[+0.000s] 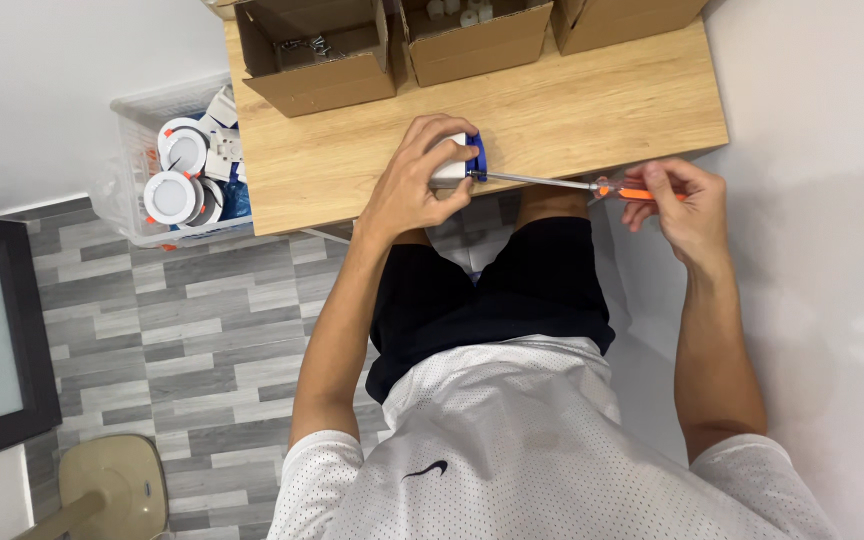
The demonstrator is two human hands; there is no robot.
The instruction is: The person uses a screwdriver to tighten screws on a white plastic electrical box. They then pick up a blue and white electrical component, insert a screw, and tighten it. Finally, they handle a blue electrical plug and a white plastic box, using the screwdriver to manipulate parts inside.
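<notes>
Screw-driving step in hand, by the look of it. Left hand point(414, 185) clamped over small white fixture point(449, 163) with blue clip point(478, 157), at front edge of counter point(572, 110). Right hand point(682, 205) closed on orange-handled screwdriver point(592, 185), shaft level, tip at clip. Screw itself hidden. Next move likely needs tip kept seated, fixture pinned flat, steady twist. Boxes point(317, 60) at back; bin point(137, 150) of round lamps left.

The screwdriver point(592, 186) showed an orange handle and a silver shaft. The small part point(457, 160) it met was white with a blue end. The table point(552, 110) was pale wood grain, the boxes point(317, 50) at the far edge brown cardboard. The floor point(192, 340) on the left wore grey plank patterns.
</notes>
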